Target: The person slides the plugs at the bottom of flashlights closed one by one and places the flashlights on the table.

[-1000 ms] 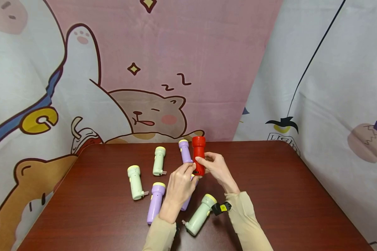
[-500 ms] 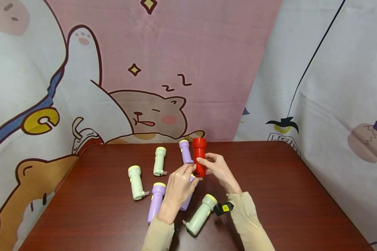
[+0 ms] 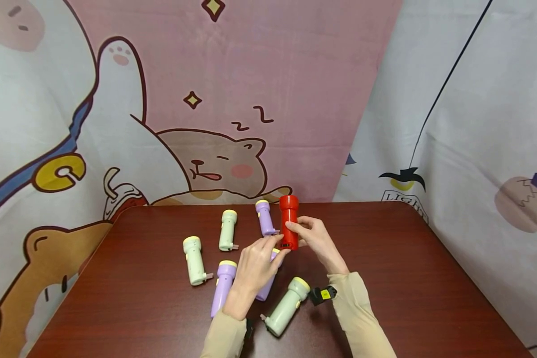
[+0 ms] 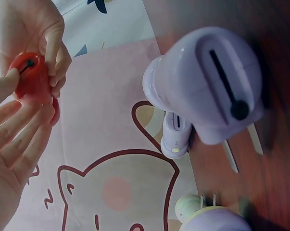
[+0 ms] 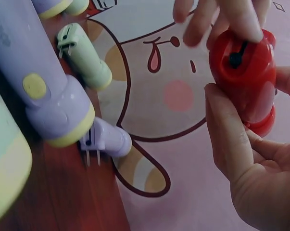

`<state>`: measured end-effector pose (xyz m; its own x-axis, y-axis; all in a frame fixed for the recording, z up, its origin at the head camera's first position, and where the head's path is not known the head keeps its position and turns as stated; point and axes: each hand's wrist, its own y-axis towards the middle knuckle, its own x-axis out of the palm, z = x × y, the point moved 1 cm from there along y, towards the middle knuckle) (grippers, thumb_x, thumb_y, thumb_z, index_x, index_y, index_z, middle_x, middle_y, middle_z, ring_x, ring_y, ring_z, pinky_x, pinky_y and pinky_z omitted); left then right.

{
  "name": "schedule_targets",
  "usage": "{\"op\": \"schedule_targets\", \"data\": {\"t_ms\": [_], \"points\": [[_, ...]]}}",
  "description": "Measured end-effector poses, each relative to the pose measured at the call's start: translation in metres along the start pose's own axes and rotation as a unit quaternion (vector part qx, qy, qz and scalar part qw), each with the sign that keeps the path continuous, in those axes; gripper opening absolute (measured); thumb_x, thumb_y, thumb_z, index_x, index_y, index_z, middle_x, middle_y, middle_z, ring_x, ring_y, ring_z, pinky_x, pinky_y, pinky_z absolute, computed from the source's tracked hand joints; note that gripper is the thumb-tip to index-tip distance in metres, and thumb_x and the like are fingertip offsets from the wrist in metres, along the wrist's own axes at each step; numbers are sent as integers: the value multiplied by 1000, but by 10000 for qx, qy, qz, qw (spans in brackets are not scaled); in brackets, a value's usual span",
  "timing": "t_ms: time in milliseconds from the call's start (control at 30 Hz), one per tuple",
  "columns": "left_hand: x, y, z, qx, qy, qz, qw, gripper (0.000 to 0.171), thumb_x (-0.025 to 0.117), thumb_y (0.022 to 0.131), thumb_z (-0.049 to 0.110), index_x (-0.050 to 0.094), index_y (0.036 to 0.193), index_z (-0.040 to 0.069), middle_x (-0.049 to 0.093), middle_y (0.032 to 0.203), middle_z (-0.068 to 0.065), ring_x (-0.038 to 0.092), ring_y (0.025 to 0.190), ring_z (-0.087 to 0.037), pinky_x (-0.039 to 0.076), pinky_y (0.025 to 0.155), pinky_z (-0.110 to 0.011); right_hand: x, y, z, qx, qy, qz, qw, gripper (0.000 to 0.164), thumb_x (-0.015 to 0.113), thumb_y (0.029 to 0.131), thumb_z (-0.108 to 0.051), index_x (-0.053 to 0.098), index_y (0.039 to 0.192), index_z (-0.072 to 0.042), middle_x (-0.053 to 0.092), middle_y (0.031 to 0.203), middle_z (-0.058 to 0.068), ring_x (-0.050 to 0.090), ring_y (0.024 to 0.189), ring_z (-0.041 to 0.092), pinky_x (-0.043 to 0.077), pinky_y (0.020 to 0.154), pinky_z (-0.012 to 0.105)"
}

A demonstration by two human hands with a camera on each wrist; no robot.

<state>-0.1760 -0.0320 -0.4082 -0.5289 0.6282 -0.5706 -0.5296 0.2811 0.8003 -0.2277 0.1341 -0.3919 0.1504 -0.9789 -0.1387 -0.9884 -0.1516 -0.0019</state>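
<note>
A red flashlight (image 3: pixel 289 219), lens end up, is held above the table. My right hand (image 3: pixel 319 243) grips its body, thumb in front and fingers behind. In the right wrist view, a dark slot with a round knob runs across the end of the red flashlight (image 5: pixel 245 72); no prongs show there. My left hand (image 3: pixel 256 266) is at that lower end. In the left wrist view, the thumb of the left hand (image 4: pixel 15 144) touches the end beside the slot, and its other fingers are nearly straight. Whether those fingers touch the body, I cannot tell.
Left of my hands lie two pale green flashlights (image 3: pixel 194 261) with plug prongs out, and a purple flashlight (image 3: pixel 223 286). Another purple flashlight (image 3: pixel 265 219) with prongs out lies behind. A third purple flashlight (image 3: pixel 266 288) is partly behind my left hand. A green flashlight (image 3: pixel 287 307) lies between my forearms.
The red flashlight and my right hand have shifted slightly right. My left hand stays at about the same spot by its lower end. The other flashlights have not moved.
</note>
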Motion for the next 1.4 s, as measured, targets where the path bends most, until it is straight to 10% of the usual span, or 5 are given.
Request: {"op": "schedule_targets", "data": {"t_ms": [500, 867, 1400], "points": [[-24, -4, -21, -537, 41, -382, 9978, 16, 65, 89, 21, 71, 98, 9, 72, 89, -2, 68, 83, -17, 55, 69, -32, -53, 0, 12, 468, -1314, 741, 9874, 47, 62, 89, -35, 59, 113, 5, 66, 103, 21, 67, 68, 14, 58, 68, 32], [-42, -15, -48, -967, 335, -321, 9942, 18, 65, 89, 21, 70, 98, 7, 72, 93, -6, 67, 90, -23, 54, 75, -37, -123, -10, 41, 928, -2995, 1359, 9398, 58, 57, 90, -45, 59, 114, 7, 66, 102, 23, 58, 74, 19, 47, 62, 27], [-49, -27, -69, -1446, 431, -804, 9853, 44, 66, 87, 32, 63, 117, 0, 66, 117, -19, 58, 117, -37, 46, 98, -50, -202, -32, 62, 2020, -3639, 1319, 8997, 62, 55, 89, -47, 59, 111, 10, 63, 88, 19, 54, 78, 26, 42, 59, 29]]}}
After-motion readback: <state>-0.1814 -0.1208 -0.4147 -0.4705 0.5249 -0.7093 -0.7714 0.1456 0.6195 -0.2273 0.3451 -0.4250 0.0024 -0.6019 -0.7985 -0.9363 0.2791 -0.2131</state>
